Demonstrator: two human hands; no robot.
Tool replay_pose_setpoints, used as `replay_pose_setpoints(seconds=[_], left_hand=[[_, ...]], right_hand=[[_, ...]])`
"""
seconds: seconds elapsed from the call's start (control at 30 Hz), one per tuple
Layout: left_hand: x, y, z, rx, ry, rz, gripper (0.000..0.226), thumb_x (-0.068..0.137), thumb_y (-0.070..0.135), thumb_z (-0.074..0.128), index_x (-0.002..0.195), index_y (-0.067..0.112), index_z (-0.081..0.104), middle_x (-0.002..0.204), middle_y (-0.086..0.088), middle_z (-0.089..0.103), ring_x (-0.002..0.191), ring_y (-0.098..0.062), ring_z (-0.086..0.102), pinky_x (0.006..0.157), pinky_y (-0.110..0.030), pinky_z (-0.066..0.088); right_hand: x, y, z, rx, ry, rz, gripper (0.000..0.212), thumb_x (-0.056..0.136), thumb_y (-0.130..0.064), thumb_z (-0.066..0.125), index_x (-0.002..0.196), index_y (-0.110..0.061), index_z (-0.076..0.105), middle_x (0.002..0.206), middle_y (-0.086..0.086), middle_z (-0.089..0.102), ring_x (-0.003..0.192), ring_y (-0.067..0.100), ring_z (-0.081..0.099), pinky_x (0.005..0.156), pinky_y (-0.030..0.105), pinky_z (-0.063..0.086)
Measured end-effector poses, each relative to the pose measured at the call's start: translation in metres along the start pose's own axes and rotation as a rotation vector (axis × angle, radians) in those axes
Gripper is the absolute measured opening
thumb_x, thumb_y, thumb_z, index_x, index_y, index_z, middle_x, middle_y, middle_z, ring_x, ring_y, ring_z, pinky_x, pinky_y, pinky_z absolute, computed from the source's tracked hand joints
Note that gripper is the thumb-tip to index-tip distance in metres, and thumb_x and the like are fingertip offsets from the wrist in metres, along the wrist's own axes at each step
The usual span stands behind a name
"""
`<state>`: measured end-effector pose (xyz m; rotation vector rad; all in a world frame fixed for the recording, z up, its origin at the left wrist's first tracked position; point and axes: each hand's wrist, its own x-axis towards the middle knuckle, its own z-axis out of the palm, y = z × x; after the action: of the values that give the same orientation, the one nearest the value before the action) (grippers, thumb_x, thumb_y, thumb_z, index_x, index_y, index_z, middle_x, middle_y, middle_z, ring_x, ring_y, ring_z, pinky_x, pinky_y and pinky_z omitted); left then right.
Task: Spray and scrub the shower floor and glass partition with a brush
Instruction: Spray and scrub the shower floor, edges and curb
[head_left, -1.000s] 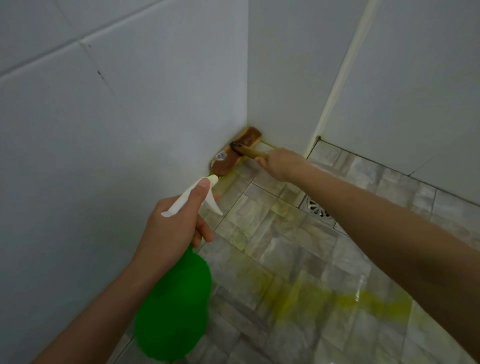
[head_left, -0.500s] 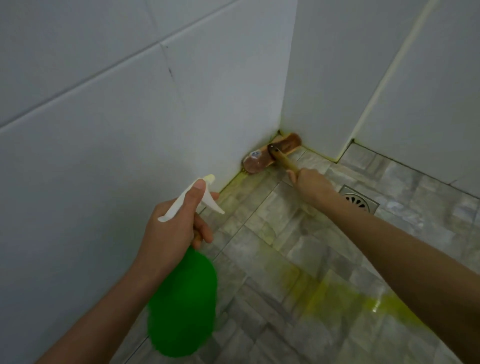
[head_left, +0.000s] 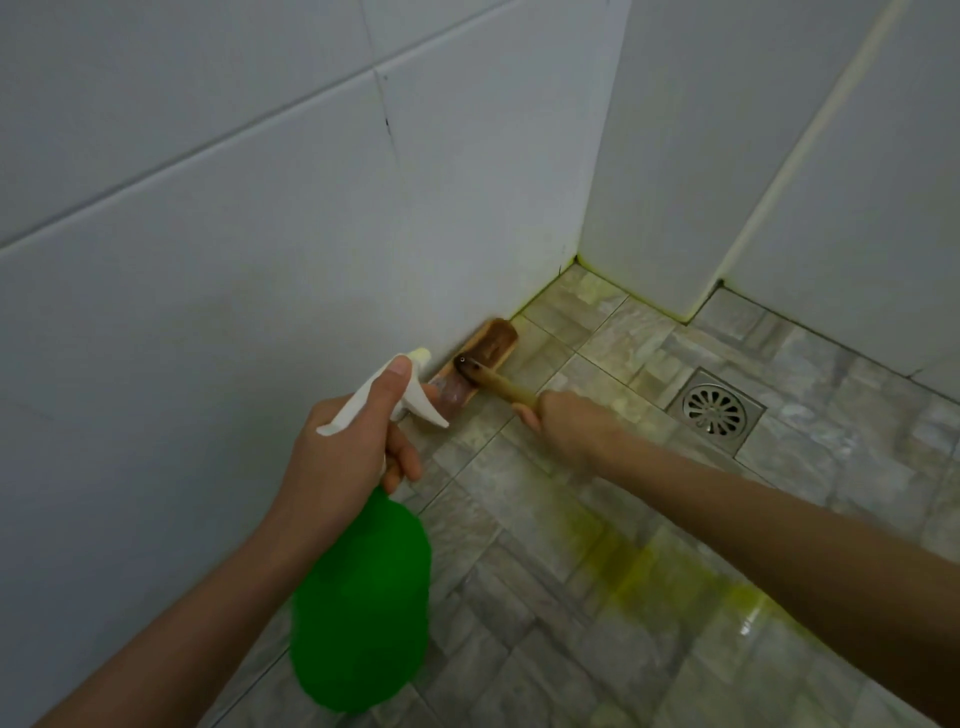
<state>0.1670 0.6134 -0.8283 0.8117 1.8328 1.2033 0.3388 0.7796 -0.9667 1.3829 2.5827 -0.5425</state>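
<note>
Change: the brush (head_left: 482, 356) had been drawn nearer along the foot of the left wall (head_left: 260, 291), out of the far corner (head_left: 575, 260) where it was pressed a second earlier; the hand on its handle had followed.
Brush: the brown wooden head was laid on the shower floor (head_left: 519, 525), its long side against the left wall, with the handle angled back to the right.
Right hand (head_left: 563, 423): it was closed round the near end of the handle; only a thumb tip could be seen, the fingers being hidden behind the back of the hand.
Left hand (head_left: 343, 452): the neck of the green spray bottle (head_left: 361, 603) was gripped by curled fingers, one fingertip laid on top of the white sprayer head (head_left: 382, 395); the bottle was held near and left of the brush, clear of the floor.
Writing: no lettering could be read on the bottle or the brush; both were blurred.
Hidden: the near end of the brush head was covered by the sprayer's trigger, and the bristles could not be seen.
Cut off: both forearms were cut by the lower frame edge.
Floor: a yellow-green stain (head_left: 649, 571) was spread across the near tiles under the right forearm, and yellowish grout was seen along the far corner.
Drain (head_left: 714, 410): a round metal grate in a square frame was set to the right of the right hand.
</note>
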Motion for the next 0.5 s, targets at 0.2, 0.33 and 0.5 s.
replay_pose_setpoints(seconds=[0.2,0.33,0.5], left_hand=[[-0.014,-0.001,-0.013,0.023,0.0,0.018,0.052,0.084,0.065,0.042,0.094,0.031,0.079,0.047,-0.01,0.059,0.038,-0.014,0.045,0.046,-0.022,0.042],[-0.012,-0.001,-0.021,0.005,0.033,0.01,0.045,0.094,0.058,0.044,0.092,0.03,0.079,0.048,-0.012,0.059,0.037,-0.015,0.044,0.05,-0.026,0.039],[-0.014,-0.007,-0.019,0.031,0.036,-0.004,0.041,0.099,0.052,0.045,0.092,0.029,0.079,0.047,-0.009,0.058,0.038,-0.014,0.045,0.052,-0.026,0.04]], right_hand=[[0.031,0.049,-0.029,0.115,0.093,0.278,0.054,0.1,-0.053,0.023,0.088,-0.009,0.053,0.09,0.012,0.062,0.07,0.025,0.053,0.064,0.032,0.041],[-0.001,-0.003,-0.005,0.111,0.0,0.071,0.044,0.101,-0.051,0.027,0.083,-0.016,0.049,0.081,0.004,0.057,0.066,0.02,0.052,0.063,0.032,0.043],[-0.001,0.0,0.002,0.038,0.033,0.042,0.051,0.099,-0.056,0.024,0.086,-0.013,0.047,0.076,0.003,0.053,0.068,0.022,0.055,0.059,0.031,0.04]])
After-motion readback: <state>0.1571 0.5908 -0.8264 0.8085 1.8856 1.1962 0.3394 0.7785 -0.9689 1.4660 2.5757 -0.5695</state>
